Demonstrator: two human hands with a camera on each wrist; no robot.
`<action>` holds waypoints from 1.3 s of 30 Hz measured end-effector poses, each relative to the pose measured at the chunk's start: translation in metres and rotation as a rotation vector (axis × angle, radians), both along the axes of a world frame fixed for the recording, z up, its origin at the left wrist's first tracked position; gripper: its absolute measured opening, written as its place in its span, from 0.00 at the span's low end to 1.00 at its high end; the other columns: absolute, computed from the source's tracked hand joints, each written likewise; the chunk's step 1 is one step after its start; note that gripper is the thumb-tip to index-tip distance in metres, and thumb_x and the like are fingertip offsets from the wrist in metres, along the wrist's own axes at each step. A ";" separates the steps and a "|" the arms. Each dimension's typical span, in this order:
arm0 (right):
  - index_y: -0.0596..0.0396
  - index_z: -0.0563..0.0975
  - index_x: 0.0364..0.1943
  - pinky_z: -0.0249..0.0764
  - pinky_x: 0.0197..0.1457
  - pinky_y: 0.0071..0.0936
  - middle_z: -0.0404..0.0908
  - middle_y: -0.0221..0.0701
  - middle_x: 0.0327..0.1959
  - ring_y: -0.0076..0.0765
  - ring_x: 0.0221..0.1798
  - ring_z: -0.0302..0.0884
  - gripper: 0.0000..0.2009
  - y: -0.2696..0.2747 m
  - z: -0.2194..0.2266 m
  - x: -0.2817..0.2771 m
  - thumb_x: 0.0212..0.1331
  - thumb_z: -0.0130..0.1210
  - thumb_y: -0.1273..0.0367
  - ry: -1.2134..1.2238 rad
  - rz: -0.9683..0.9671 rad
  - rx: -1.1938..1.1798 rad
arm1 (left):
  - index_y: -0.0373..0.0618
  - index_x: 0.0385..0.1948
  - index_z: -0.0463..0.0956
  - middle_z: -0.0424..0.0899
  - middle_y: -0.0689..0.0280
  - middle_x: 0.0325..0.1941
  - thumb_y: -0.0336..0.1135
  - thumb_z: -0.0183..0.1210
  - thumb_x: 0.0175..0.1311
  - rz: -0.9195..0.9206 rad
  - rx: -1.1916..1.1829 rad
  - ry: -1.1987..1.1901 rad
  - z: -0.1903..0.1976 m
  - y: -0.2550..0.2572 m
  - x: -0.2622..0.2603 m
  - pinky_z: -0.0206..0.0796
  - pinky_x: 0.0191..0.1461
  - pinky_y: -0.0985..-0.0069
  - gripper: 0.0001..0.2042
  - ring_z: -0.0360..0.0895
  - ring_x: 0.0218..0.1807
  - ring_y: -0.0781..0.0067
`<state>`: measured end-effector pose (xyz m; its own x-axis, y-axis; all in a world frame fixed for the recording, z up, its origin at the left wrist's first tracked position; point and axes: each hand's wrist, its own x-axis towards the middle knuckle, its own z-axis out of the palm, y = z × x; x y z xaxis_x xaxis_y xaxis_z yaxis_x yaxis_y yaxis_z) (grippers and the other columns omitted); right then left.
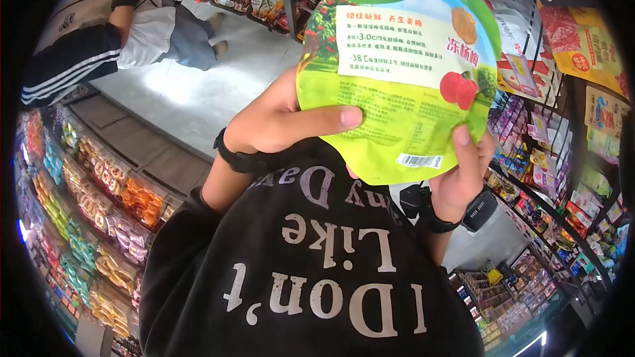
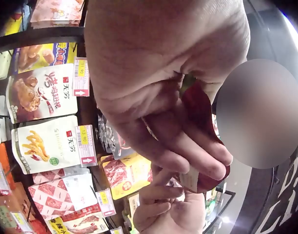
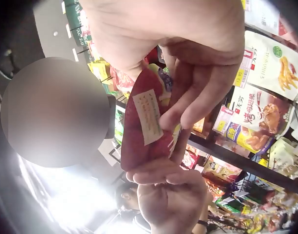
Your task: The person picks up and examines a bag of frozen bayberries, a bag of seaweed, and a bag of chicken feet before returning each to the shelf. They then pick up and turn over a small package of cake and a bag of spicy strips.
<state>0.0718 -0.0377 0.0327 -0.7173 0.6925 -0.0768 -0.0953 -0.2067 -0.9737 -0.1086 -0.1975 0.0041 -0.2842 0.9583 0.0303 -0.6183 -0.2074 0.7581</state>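
- Held up close before the head camera: a green snack pouch [image 1: 403, 73], back panel showing, with white label, red fruit picture and barcode near its lower edge.
- Left hand [image 1: 278, 122] at the pouch's left edge, thumb laid flat across the printed face, fingers [image 2: 188, 151] curled behind, pinching it (front of pouch looks dark red from the wrist views).
- Right hand [image 1: 463, 172] at the lower right corner, thumb on the face, fingers [image 3: 197, 97] pressed together behind the red side [image 3: 146, 122].
- Blocking much of the view below: black shirt with white lettering [image 1: 317, 264].
- Snack shelves [image 1: 92, 218] on the left, more racks [image 1: 562, 178] on the right.
- Another person [image 1: 119, 33] bending over the pale aisle floor [image 1: 192, 99] beyond.
- Price tags [image 2: 80, 78] and bagged snacks [image 2: 44, 92] behind the left hand.
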 end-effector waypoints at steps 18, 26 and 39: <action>0.66 0.70 0.58 0.70 0.58 0.27 0.81 0.37 0.50 0.27 0.51 0.78 0.21 -0.024 0.007 -0.015 0.62 0.57 0.75 -0.033 0.129 0.012 | 0.33 0.58 0.67 0.82 0.58 0.48 0.26 0.54 0.70 0.054 -0.130 0.122 0.010 -0.019 0.010 0.76 0.47 0.75 0.17 0.83 0.43 0.70; 0.66 0.69 0.58 0.72 0.56 0.25 0.80 0.37 0.52 0.27 0.52 0.78 0.21 -0.021 0.002 -0.018 0.60 0.58 0.76 -0.086 0.223 -0.020 | 0.32 0.58 0.67 0.83 0.59 0.47 0.26 0.52 0.71 0.086 -0.136 0.112 0.005 -0.021 0.016 0.77 0.45 0.75 0.16 0.83 0.41 0.72; 0.66 0.69 0.58 0.69 0.60 0.29 0.79 0.39 0.53 0.31 0.54 0.78 0.23 -0.013 -0.002 -0.007 0.56 0.57 0.76 -0.034 0.215 -0.117 | 0.31 0.56 0.69 0.82 0.61 0.51 0.29 0.57 0.68 0.185 -0.108 0.033 0.003 -0.020 0.011 0.70 0.55 0.76 0.17 0.78 0.50 0.76</action>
<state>0.0644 -0.0511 0.0312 -0.8432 0.5088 -0.1737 -0.0048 -0.3302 -0.9439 -0.0980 -0.2180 0.0072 -0.4561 0.8881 -0.0576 -0.5517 -0.2314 0.8013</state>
